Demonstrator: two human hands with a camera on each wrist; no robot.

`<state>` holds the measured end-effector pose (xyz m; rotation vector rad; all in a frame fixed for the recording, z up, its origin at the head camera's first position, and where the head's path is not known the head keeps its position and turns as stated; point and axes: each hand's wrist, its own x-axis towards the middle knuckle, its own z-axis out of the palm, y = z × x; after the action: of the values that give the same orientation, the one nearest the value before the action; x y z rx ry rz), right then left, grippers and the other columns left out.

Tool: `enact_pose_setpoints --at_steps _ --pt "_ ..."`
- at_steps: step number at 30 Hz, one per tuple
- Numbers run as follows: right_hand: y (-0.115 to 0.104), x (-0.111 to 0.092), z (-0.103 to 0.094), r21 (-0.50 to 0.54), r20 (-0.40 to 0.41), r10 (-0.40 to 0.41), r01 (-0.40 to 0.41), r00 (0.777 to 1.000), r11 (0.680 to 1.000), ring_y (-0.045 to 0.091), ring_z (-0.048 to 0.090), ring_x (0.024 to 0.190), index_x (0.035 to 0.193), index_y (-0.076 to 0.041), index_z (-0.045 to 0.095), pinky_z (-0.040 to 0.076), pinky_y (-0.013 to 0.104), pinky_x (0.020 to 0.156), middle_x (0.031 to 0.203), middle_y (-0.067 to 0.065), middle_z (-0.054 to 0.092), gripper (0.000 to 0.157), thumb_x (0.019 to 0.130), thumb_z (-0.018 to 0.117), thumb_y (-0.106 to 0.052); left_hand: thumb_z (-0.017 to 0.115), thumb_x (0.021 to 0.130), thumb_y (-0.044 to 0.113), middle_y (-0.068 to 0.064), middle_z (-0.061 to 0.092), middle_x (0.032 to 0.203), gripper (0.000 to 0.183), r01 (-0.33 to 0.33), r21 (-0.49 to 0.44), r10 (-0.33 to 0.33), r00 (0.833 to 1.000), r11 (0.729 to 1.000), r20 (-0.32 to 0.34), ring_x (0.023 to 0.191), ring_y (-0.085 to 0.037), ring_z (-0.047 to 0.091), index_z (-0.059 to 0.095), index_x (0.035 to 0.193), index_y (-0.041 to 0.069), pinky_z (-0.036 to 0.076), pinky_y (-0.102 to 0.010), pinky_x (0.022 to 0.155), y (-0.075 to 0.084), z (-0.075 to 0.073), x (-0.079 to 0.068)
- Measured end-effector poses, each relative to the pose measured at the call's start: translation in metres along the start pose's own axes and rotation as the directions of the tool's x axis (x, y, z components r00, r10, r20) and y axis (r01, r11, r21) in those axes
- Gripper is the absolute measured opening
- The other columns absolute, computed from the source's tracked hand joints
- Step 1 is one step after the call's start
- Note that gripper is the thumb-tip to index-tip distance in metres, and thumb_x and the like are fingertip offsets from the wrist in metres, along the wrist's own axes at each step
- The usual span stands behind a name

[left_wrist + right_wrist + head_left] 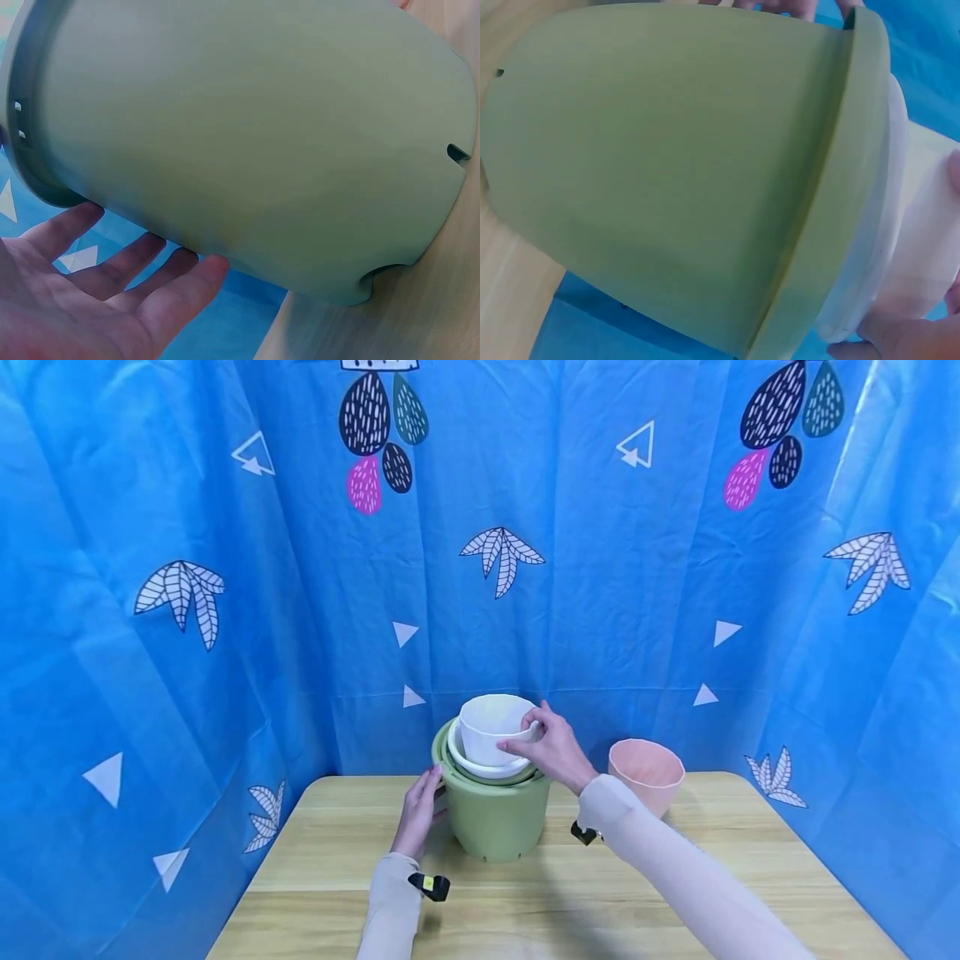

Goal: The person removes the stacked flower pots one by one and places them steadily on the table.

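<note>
A large green flowerpot (497,822) stands upright on the table with smaller pots nested in its mouth, among them a white-rimmed pot (459,752). My right hand (555,747) pinches the wall of a small white pot (483,739), which sits partly inside the white-rimmed one and rises above it. In the right wrist view that small white pot (922,247) juts out past the green rim. Against the left side of the green pot rests my left hand (418,810); the left wrist view shows its fingers (187,289) extended and touching the green wall.
A pink pot (648,768) stands upright at the back right of the wooden table (315,860). Blue patterned curtains (487,627) hang close behind the table and along both sides.
</note>
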<state>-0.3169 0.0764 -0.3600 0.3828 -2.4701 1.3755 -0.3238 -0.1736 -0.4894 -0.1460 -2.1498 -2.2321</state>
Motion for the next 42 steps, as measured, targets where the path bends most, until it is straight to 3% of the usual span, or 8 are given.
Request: enact_pose_setpoints --at_steps 2,3,5,8,14,18,22,42 --pt "-0.001 0.000 -0.002 -0.008 0.007 0.026 -0.026 1.000 1.000 0.034 0.060 0.125 0.093 -0.011 0.059 0.055 0.041 0.096 0.120 0.017 0.069 0.043 0.078 0.091 -0.036 0.045 0.104 0.065 -0.018 0.033 0.168 0.078 -0.001 -0.001 0.001 1.000 1.000 0.001 0.151 -0.046 0.038 0.036 0.161 0.013 0.044 -0.067 0.114 0.000 0.001 0.000" --pt "-0.001 0.000 -0.004 -0.014 0.012 0.033 -0.033 0.999 0.999 0.031 0.062 0.109 0.093 -0.011 0.060 0.054 0.035 0.083 0.104 0.013 0.068 0.043 0.078 0.091 -0.036 0.045 0.104 0.065 -0.019 0.033 0.168 0.078 -0.002 -0.002 0.002 1.000 1.000 0.000 0.151 -0.047 0.038 0.036 0.161 0.013 0.045 -0.067 0.114 0.000 0.001 0.001" --pt "-0.001 0.001 -0.006 -0.019 0.024 0.042 -0.041 0.999 0.999 0.026 0.054 0.085 0.093 -0.011 0.060 0.041 0.030 0.066 0.084 0.006 0.056 0.044 0.077 0.092 -0.037 0.045 0.104 0.065 -0.019 0.033 0.168 0.078 -0.003 -0.004 0.003 1.000 1.000 0.001 0.151 -0.047 0.038 0.035 0.161 0.013 0.044 -0.067 0.114 0.001 0.001 0.001" --pt "0.000 0.002 -0.010 -0.012 0.028 0.029 -0.029 0.999 1.000 0.023 0.050 0.080 0.091 -0.010 0.061 0.036 0.027 0.063 0.077 0.002 0.049 0.044 0.077 0.092 -0.036 0.045 0.104 0.065 -0.019 0.032 0.168 0.078 -0.005 -0.004 0.005 1.000 1.000 0.002 0.151 -0.047 0.038 0.035 0.161 0.013 0.044 -0.067 0.114 0.001 0.000 0.001" --pt "-0.003 0.004 -0.013 0.062 0.036 0.005 -0.007 0.999 0.998 0.024 0.057 0.103 0.092 -0.007 0.058 0.046 0.029 0.078 0.103 0.007 0.065 0.044 0.079 0.092 -0.032 0.044 0.104 0.064 -0.019 0.032 0.168 0.077 -0.007 -0.007 0.007 1.000 1.000 0.003 0.151 -0.047 0.037 0.035 0.161 0.012 0.045 -0.067 0.113 0.000 0.000 0.000" --pt "-0.006 0.004 -0.014 0.081 0.043 0.003 -0.006 0.999 0.997 0.027 0.055 0.122 0.093 -0.007 0.058 0.050 0.039 0.096 0.129 0.007 0.065 0.044 0.079 0.091 -0.032 0.045 0.104 0.063 -0.019 0.031 0.169 0.078 -0.009 -0.013 0.009 1.000 1.000 0.002 0.151 -0.048 0.036 0.034 0.162 0.012 0.044 -0.068 0.113 -0.001 -0.001 0.001" --pt "-0.007 0.004 -0.015 0.088 0.047 0.011 -0.016 0.999 0.996 0.029 0.052 0.131 0.093 -0.008 0.057 0.049 0.051 0.110 0.141 0.006 0.062 0.044 0.079 0.091 -0.033 0.045 0.104 0.064 -0.019 0.029 0.169 0.079 -0.010 -0.013 0.010 1.000 1.000 0.001 0.151 -0.048 0.036 0.033 0.162 0.012 0.044 -0.069 0.113 -0.001 0.000 0.002" --pt "-0.013 0.008 -0.022 0.087 0.070 0.036 -0.042 0.997 0.995 0.036 0.037 0.153 0.094 -0.010 0.058 0.036 0.064 0.122 0.164 0.007 0.044 0.045 0.081 0.090 -0.038 0.047 0.103 0.064 -0.019 0.033 0.167 0.078 0.008 -0.026 -0.008 1.000 1.000 -0.011 0.150 -0.049 0.037 0.038 0.160 0.012 0.048 -0.068 0.108 -0.002 -0.001 0.004"
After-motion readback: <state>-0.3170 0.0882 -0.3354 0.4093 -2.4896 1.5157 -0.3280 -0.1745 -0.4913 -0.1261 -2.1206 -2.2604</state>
